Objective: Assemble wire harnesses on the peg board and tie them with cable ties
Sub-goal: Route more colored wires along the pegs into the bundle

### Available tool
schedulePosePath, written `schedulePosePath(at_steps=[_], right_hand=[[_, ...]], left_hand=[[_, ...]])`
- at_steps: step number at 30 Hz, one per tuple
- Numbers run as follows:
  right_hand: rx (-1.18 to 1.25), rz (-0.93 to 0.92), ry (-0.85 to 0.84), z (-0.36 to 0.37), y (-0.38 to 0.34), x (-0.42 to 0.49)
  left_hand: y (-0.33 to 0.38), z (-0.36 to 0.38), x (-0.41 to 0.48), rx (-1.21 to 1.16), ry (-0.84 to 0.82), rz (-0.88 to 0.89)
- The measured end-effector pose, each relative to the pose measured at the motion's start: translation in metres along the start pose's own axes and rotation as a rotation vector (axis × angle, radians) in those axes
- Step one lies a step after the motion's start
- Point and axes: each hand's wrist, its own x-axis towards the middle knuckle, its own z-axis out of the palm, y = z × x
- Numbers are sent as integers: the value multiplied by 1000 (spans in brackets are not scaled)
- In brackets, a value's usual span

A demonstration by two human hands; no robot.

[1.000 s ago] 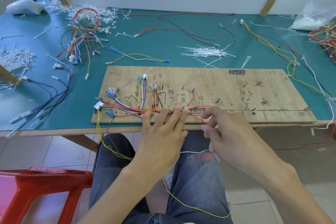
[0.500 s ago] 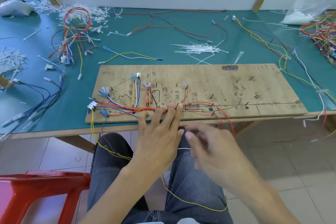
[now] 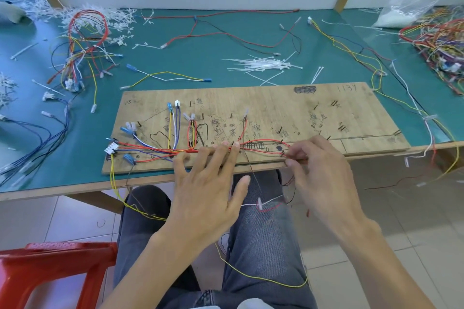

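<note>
Two hands split the work. On the counter (image 3: pixel 175 57), our peg board (image 3: pixel 276 108) lies at six o'clock, within reach. Our left hand (image 3: pixel 208 190), fingers spread flat, pins the wire bundle (image 3: pixel 155 150) against the pegs. At its three o'clock our right hand (image 3: pixel 324 175) pinches red wires (image 3: pixel 266 142) taut. Cable ties (image 3: pixel 261 64) wait at twelve.

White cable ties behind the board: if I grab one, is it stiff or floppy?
Probably springy rather than limp: the cable ties lie mostly straight. Likely very light, being so thin. They overlap in a loose heap, so neighbours may drag along.
</note>
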Motion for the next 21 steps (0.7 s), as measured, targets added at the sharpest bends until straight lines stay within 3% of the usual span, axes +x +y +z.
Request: schedulePosePath(at_steps=[9,17,21], right_hand=[[-27,-76,61,-10,4,43],[-103,-92,-37,-12,14,33],[-144,-192,151,-15,12,13]], left_hand=[[-2,7,-1,53,14,10],[-8,11,-5,53,76,47],[-9,11,-5,37,85,49]])
